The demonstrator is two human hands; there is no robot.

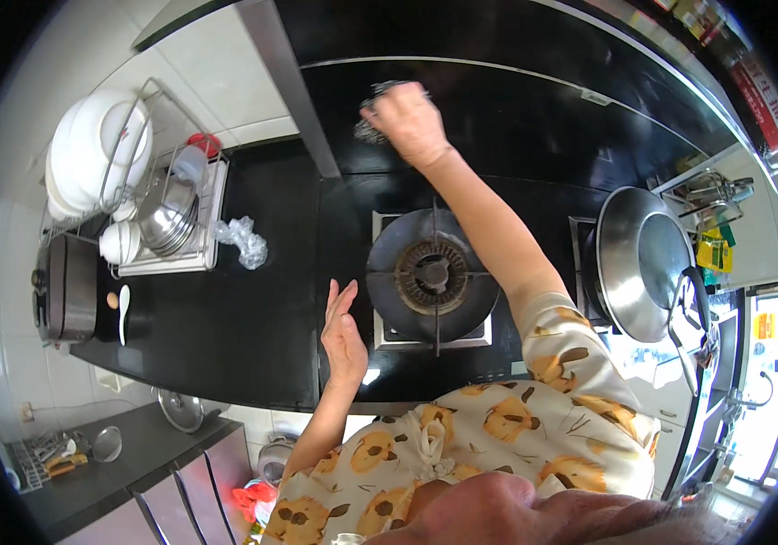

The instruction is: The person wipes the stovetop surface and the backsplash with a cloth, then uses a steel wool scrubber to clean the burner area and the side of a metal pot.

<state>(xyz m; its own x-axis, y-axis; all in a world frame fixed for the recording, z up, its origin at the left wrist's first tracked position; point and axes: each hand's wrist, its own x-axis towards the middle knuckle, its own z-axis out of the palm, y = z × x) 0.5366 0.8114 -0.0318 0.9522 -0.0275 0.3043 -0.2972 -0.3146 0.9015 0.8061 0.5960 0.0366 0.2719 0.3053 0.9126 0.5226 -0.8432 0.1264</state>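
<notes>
My right hand (408, 124) is stretched over the glossy black panel (518, 129) behind the stove, pressing a crumpled dark-and-white cloth or scrubber (370, 131) that is partly hidden under its fingers; which of the two it is I cannot tell. My left hand (346, 334) hovers beside the gas burner (435, 274), fingers extended, holding nothing. The round burner with its pan support lies between my two arms. A crumpled clear plastic bag (242, 240) rests on the black counter (253, 327) to the left.
A wire dish rack (220, 218) with white bowls (127, 129) and steel bowls (168, 212) stands at the left. Near it are an egg (112, 300), a white spoon (124, 315) and a dark metal box-shaped appliance (72, 287). A large steel wok (644, 264) sits at the right. A grey post (294, 88) rises behind.
</notes>
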